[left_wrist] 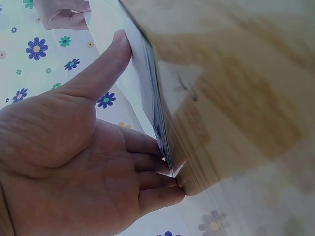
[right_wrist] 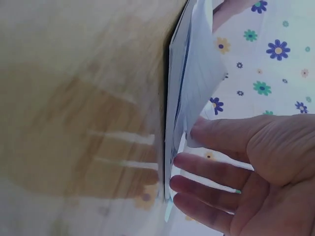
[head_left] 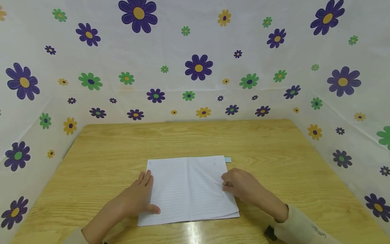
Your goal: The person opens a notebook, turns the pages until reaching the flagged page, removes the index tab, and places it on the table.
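Observation:
An open notebook [head_left: 170, 189] with lined pages lies on the table, its spine running down the middle. My left hand [head_left: 137, 198] rests on its left edge, thumb on the page and fingers straight along the side; the left wrist view shows the palm [left_wrist: 98, 167] beside the notebook's edge. At the right edge, my right hand [head_left: 242, 184] pinches a page [right_wrist: 202, 73] between thumb and fingers. That page bows up off the ones beneath, with a crease running toward the fingers. A pale blue tab [head_left: 228, 159] sticks out at the top right corner.
The wooden table [head_left: 182, 140] extends around the notebook on all sides. White cloth [head_left: 170, 47] printed with flowers stands behind it and along both sides. A dark object [head_left: 270, 233] shows at the right sleeve [head_left: 298, 223].

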The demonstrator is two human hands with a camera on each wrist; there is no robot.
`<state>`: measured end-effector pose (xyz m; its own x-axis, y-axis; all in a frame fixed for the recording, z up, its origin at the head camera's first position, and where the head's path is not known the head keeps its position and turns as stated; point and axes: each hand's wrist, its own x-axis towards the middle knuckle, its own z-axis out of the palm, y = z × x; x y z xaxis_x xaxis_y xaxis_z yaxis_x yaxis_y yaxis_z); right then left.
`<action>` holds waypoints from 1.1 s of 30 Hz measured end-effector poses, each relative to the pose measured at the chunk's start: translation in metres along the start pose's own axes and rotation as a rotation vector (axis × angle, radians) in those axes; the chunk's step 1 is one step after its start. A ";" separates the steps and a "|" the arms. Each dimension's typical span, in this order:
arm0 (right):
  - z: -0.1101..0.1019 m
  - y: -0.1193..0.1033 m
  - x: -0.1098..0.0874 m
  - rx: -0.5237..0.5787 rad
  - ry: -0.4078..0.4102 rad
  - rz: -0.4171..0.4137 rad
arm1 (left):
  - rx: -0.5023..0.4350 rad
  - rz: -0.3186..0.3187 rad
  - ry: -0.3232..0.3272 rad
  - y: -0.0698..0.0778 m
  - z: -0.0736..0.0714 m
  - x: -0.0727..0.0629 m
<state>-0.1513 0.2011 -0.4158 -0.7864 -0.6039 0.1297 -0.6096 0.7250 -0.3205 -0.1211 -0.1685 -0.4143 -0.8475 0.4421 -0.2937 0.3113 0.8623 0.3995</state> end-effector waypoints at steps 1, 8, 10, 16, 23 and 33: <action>-0.001 -0.001 -0.001 -0.002 0.017 0.015 | 0.000 0.001 0.000 0.000 0.000 0.000; -0.007 -0.009 -0.004 0.077 0.069 0.177 | 0.007 -0.002 0.000 -0.001 0.000 0.002; -0.008 -0.010 -0.005 0.118 0.075 0.208 | 0.003 -0.004 0.001 -0.001 0.000 0.002; -0.009 -0.013 -0.008 0.265 0.126 0.248 | -0.007 -0.009 -0.005 0.000 0.000 0.002; -0.010 -0.011 -0.008 0.472 0.230 0.275 | 0.006 -0.009 -0.007 -0.001 -0.001 0.001; -0.018 -0.011 -0.007 0.837 0.168 0.406 | 0.004 0.006 0.006 0.000 -0.001 0.001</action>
<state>-0.1406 0.2034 -0.3960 -0.9667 -0.2545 -0.0269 -0.0680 0.3568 -0.9317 -0.1222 -0.1682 -0.4142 -0.8483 0.4460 -0.2855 0.3186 0.8605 0.3976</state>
